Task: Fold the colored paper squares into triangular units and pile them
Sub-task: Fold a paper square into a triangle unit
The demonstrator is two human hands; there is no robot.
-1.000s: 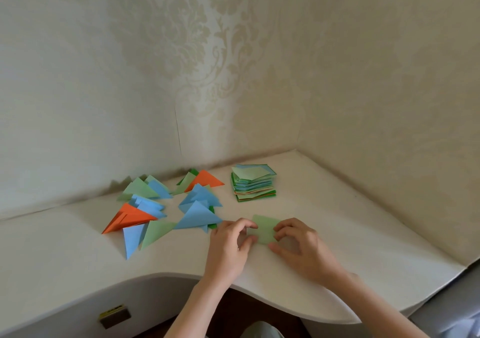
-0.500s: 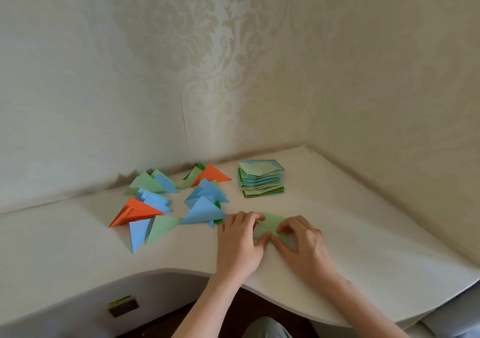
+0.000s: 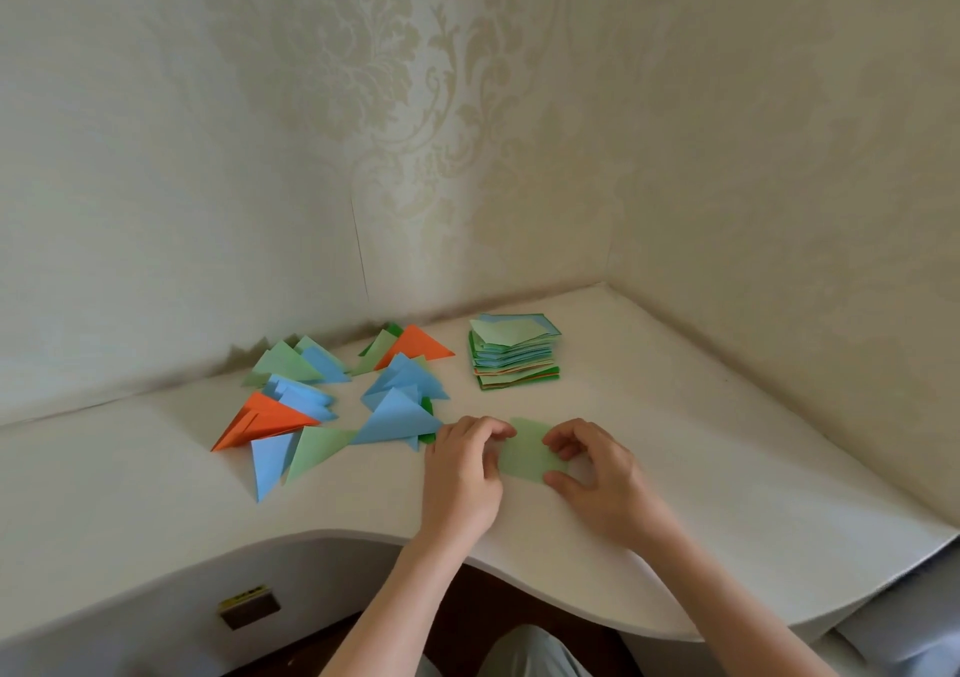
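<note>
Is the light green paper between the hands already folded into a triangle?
Not yet. The light green paper lies flat, four-sided, gripped by the left hand and right hand; how many layers cannot be told.

You have one view only, worn on your head: it looks forward and down, close over the white desk (image 3: 156, 494), toward the corner where two wallpapered walls (image 3: 260, 130) meet, wide-angle, bending the desk's edges.

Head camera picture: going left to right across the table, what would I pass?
Orange triangle → big blue triangle → left hand → light green paper → right hand.
</note>
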